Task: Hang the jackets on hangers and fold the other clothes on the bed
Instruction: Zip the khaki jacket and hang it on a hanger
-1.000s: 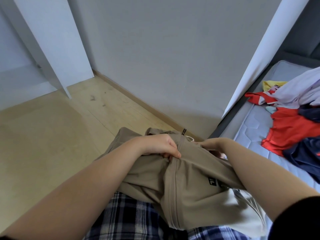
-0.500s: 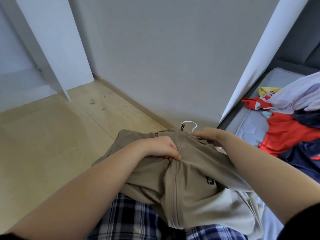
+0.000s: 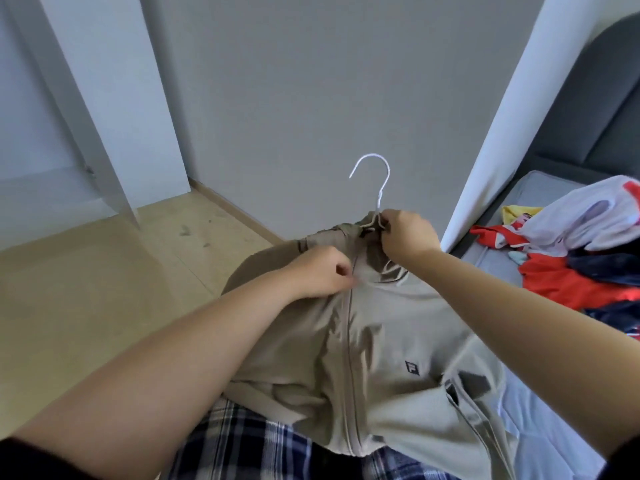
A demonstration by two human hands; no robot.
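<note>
A beige zip-up jacket (image 3: 388,344) lies across my lap with its collar pointing away from me. A white wire hanger (image 3: 377,181) sits inside it, and only the hook shows, sticking up out of the collar. My right hand (image 3: 407,237) grips the hanger's neck together with the collar edge. My left hand (image 3: 318,271) pinches the jacket front beside the zip, just below the collar. A heap of other clothes (image 3: 581,251), red, navy, white and yellow, lies on the bed (image 3: 491,261) at the right.
A grey wall stands straight ahead, with a white panel (image 3: 502,109) leaning at the right by the bed edge. White wardrobe panels (image 3: 114,109) rise at the left. Light wooden floor (image 3: 86,289) spreads to the left. A dark grey headboard (image 3: 595,105) is behind the bed.
My right hand rose to the collar and took hold of the hanger neck. The white hook came up out of the collar and now stands clear. The jacket shifted upward with it.
</note>
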